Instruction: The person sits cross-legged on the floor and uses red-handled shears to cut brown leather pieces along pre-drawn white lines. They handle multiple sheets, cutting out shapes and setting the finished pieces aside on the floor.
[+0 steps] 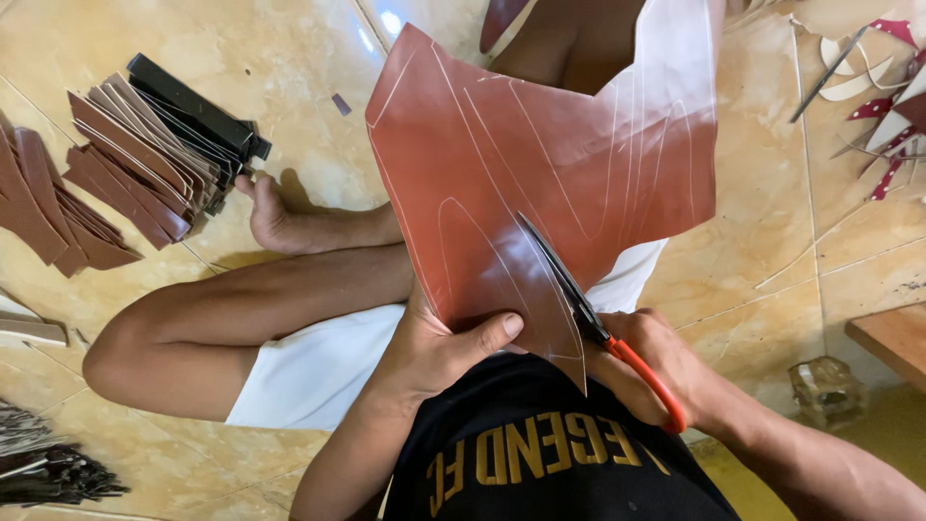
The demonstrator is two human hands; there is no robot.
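A large reddish-brown leather sheet [540,164] with pale traced outlines is held up over my crossed legs. My left hand [439,342] grips its lower edge, thumb on top of the leather. My right hand [651,371] is closed on red-handled scissors [588,314], whose dark blades lie along a traced line in the sheet's lower part. I sit on the floor in white shorts and a black shirt.
Stacks of cut brown leather pieces [135,164] and black strips [198,106] lie on the tiled floor at left. Scraps and a thin metal tool [830,72] lie top right. A small glass object [825,391] and a wooden edge [892,338] are at right.
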